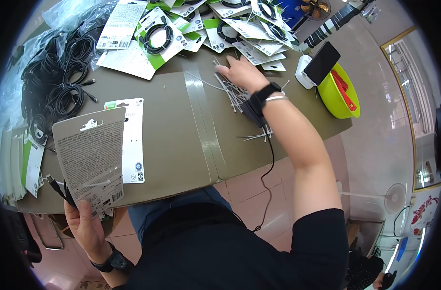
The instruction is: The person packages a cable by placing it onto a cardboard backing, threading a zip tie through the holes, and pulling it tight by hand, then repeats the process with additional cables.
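Observation:
My left hand, at the table's near left edge, grips a printed backing card by its bottom. The card stands tilted up, with a hang hole at its top. A black cable with a metal plug shows beside it, partly hidden by the card. A white cable tie pokes through the card's lower part. My right hand reaches over a loose pile of white cable ties, its thumb and fingers apart at the pile's far end. Whether a fingertip touches a tie is unclear.
Another card lies flat behind the held one. Bundled black cables heap at the left, near stacked cards. Carded cables pile at the back. A phone on a white stand and a lime-green basin sit right.

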A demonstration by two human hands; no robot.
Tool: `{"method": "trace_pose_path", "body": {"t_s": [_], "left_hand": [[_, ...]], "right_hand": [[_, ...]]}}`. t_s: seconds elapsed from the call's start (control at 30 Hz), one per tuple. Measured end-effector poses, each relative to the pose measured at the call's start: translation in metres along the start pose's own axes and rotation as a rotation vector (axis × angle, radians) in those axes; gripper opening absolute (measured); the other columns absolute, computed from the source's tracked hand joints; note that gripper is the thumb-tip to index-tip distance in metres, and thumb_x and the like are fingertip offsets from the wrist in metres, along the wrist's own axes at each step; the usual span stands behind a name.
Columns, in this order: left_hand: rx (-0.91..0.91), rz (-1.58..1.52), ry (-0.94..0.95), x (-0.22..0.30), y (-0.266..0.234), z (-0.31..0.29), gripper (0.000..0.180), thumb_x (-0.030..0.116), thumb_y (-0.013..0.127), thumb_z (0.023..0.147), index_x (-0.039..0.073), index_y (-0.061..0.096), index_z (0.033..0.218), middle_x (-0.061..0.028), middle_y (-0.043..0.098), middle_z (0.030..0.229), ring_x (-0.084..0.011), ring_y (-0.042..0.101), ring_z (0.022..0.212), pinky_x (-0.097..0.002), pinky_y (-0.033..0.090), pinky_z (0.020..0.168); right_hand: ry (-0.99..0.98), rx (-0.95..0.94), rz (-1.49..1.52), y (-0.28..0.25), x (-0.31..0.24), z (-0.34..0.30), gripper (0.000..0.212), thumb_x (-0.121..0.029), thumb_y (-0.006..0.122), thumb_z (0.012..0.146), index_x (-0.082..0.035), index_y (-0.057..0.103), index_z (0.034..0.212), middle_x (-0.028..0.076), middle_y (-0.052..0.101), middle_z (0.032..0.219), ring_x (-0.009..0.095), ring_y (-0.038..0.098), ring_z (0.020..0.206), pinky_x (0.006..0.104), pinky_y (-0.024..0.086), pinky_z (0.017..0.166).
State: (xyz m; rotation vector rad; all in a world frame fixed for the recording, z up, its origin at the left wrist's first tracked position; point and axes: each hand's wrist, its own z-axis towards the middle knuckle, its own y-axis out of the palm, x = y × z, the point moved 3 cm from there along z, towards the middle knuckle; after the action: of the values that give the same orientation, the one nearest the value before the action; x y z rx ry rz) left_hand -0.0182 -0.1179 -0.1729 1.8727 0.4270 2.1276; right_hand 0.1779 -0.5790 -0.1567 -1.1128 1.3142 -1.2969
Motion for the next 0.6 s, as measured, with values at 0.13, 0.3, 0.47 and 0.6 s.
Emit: {"method": "trace_pose_path", "body": {"t_s": [0.13,0.3,0.47,0.6], "left_hand": [[0.015,-0.015,-0.004,0.001,-0.003,-0.002,0.041,0.007,0.054,0.096,-0.001,0.045,0.134,-0.0133,0.056,0.129,-0.02,0.055,0.115,-0.0361,0.041,0.102],[0.041,-0.014,-0.014,-0.004,-0.012,-0.001,0.041,0.008,0.055,0.096,-0.001,0.045,0.134,-0.0134,0.056,0.129,-0.0203,0.055,0.115,-0.036,0.041,0.102],[0.032,-0.018,-0.03,-0.006,-0.008,0.004,0.042,0.009,0.055,0.095,-0.001,0.044,0.135,-0.0134,0.056,0.129,-0.0204,0.055,0.116,-0.036,0.041,0.102],[0.016,-0.002,-0.031,-0.004,-0.006,0.006,0.042,0.009,0.055,0.095,-0.001,0.044,0.135,-0.0133,0.056,0.129,-0.0204,0.055,0.115,-0.0359,0.041,0.102]], "right_hand": [[0.12,-0.085,0.009,0.001,0.016,0.027,0.066,-0.053,0.049,0.089,-0.003,0.048,0.133,0.025,0.045,0.137,0.036,0.047,0.124,0.0414,0.037,0.104],[0.084,-0.075,0.056,0.019,0.049,0.048,0.077,-0.058,0.049,0.088,-0.002,0.041,0.14,0.027,0.041,0.141,0.039,0.041,0.13,0.04,0.032,0.108],[-0.036,-0.119,0.065,0.004,0.059,0.038,0.077,-0.057,0.049,0.088,-0.003,0.04,0.141,0.026,0.041,0.141,0.038,0.04,0.13,0.0393,0.03,0.109],[0.033,-0.094,0.074,0.0,0.047,0.044,0.073,-0.055,0.048,0.09,0.0,0.042,0.138,0.026,0.041,0.141,0.037,0.039,0.131,0.0386,0.03,0.11]]}}
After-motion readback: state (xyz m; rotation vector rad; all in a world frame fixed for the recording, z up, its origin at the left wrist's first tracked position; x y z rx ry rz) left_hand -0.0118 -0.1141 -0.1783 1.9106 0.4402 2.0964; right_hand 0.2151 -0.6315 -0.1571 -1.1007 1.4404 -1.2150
